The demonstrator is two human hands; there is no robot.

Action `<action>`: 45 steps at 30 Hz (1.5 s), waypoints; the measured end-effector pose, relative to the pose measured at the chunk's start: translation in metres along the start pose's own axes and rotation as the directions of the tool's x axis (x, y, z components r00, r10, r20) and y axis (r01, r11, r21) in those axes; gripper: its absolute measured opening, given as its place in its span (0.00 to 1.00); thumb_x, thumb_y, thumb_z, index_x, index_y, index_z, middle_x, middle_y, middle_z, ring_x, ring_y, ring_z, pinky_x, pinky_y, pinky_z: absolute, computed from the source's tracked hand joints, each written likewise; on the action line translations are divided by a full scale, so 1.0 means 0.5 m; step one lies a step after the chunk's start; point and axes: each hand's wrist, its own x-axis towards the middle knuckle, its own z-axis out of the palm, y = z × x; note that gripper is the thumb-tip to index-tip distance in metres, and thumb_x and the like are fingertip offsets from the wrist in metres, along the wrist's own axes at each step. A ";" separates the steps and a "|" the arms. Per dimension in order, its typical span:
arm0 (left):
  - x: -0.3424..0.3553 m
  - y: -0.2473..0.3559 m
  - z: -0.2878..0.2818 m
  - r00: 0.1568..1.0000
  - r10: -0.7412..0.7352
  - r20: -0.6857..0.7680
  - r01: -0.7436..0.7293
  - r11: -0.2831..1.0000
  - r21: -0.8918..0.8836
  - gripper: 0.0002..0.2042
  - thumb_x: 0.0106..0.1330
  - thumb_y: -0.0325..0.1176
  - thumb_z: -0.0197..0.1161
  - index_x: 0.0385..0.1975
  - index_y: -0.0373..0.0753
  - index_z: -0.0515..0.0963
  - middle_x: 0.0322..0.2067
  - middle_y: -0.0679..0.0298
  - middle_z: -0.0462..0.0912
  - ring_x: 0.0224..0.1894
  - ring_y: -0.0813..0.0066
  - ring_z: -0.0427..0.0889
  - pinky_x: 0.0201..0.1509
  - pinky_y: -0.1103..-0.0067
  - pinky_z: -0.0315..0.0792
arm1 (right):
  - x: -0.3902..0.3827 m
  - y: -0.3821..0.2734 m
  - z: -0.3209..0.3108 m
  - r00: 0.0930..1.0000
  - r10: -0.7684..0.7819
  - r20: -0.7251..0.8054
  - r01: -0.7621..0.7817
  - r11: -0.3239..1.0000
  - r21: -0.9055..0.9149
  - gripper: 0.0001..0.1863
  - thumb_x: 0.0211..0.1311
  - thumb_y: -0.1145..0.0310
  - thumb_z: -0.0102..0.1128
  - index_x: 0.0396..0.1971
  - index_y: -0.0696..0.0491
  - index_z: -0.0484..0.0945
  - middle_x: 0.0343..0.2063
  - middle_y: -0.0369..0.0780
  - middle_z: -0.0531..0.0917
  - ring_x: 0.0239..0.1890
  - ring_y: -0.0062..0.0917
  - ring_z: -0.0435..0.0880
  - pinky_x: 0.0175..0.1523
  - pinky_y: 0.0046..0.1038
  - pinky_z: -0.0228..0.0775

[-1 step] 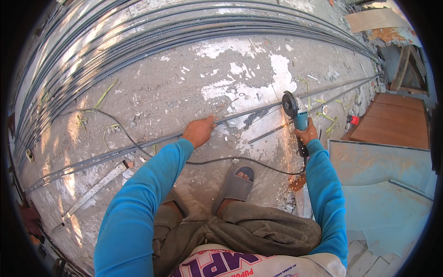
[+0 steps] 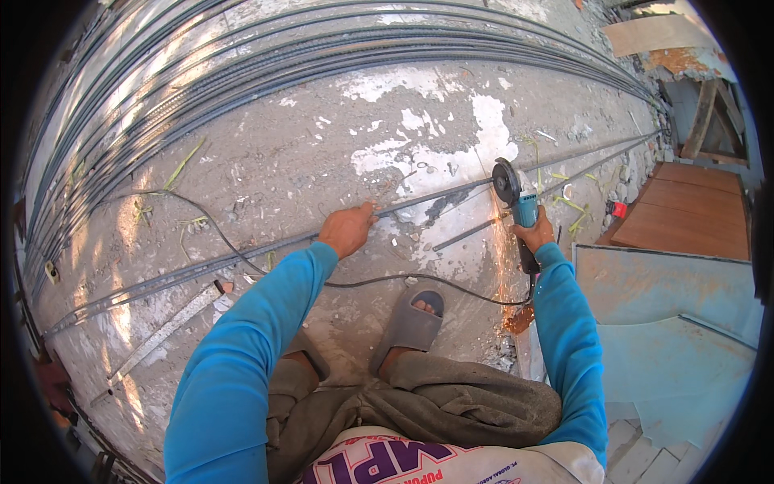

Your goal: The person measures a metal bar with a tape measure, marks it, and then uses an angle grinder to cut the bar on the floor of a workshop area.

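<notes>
My right hand (image 2: 534,230) is wrapped round a teal and black angle grinder (image 2: 526,211). Its dark disc meets a long steel rebar (image 2: 431,196) lying across the floor, and a stream of orange sparks (image 2: 501,278) shoots from there back toward me. To the left, my left hand (image 2: 347,231) is closed on the same rebar, some way from the disc. A second rebar (image 2: 472,232) lies just behind the grinder, its near end between my hands. Exactly how deep the disc sits in the bar cannot be seen.
Many long rebars (image 2: 322,55) lie curved across the far floor. A black power cord (image 2: 387,281) runs between my sandalled feet (image 2: 411,319) and the rebar. Brown boards (image 2: 685,210) and pale blue glass-like sheets (image 2: 669,282) stand at right. A metal strip (image 2: 165,335) lies at left.
The spark stream has grown denser and brighter. Both hands and the grinder stay almost exactly where they were.
</notes>
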 end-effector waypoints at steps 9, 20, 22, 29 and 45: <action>-0.002 0.006 -0.008 0.998 -0.027 0.050 0.025 0.999 0.031 0.15 0.68 0.38 0.52 0.48 0.36 0.70 0.34 0.48 0.81 0.37 0.49 0.79 0.40 0.60 0.73 | 0.032 -0.024 -0.011 0.998 -0.057 -0.015 0.058 0.998 0.029 0.39 0.37 0.58 0.69 0.51 0.58 0.65 0.37 0.54 0.81 0.41 0.46 0.81 0.46 0.38 0.72; -0.002 -0.007 0.006 0.999 0.025 -0.028 -0.026 0.999 -0.026 0.11 0.67 0.38 0.53 0.41 0.37 0.69 0.31 0.47 0.80 0.36 0.45 0.78 0.40 0.57 0.71 | 0.001 0.000 0.001 1.000 0.012 0.015 -0.012 0.999 0.029 0.41 0.36 0.58 0.70 0.53 0.59 0.64 0.38 0.55 0.80 0.41 0.46 0.81 0.47 0.36 0.73; -0.002 0.000 -0.002 1.000 -0.009 0.016 0.009 1.000 -0.015 0.11 0.66 0.37 0.53 0.42 0.37 0.69 0.31 0.46 0.80 0.36 0.45 0.79 0.39 0.57 0.71 | -0.001 -0.002 -0.003 0.998 0.023 0.060 -0.025 0.999 0.021 0.43 0.36 0.58 0.70 0.54 0.60 0.63 0.39 0.56 0.80 0.42 0.47 0.81 0.48 0.37 0.72; 0.001 0.008 -0.010 0.998 -0.042 0.046 0.042 0.999 -0.009 0.12 0.67 0.38 0.53 0.42 0.37 0.69 0.30 0.46 0.80 0.35 0.45 0.79 0.39 0.57 0.71 | 0.020 0.006 0.011 0.999 -0.011 -0.033 0.011 1.000 0.010 0.45 0.36 0.57 0.70 0.56 0.61 0.61 0.41 0.57 0.79 0.43 0.49 0.80 0.49 0.39 0.72; 0.002 0.001 -0.003 0.998 -0.032 0.046 0.031 0.999 0.019 0.12 0.67 0.38 0.53 0.43 0.36 0.69 0.32 0.46 0.80 0.36 0.46 0.79 0.39 0.58 0.71 | -0.014 0.008 0.000 1.000 -0.025 -0.010 0.025 0.999 0.042 0.39 0.35 0.57 0.71 0.50 0.58 0.66 0.37 0.55 0.80 0.41 0.49 0.81 0.46 0.39 0.71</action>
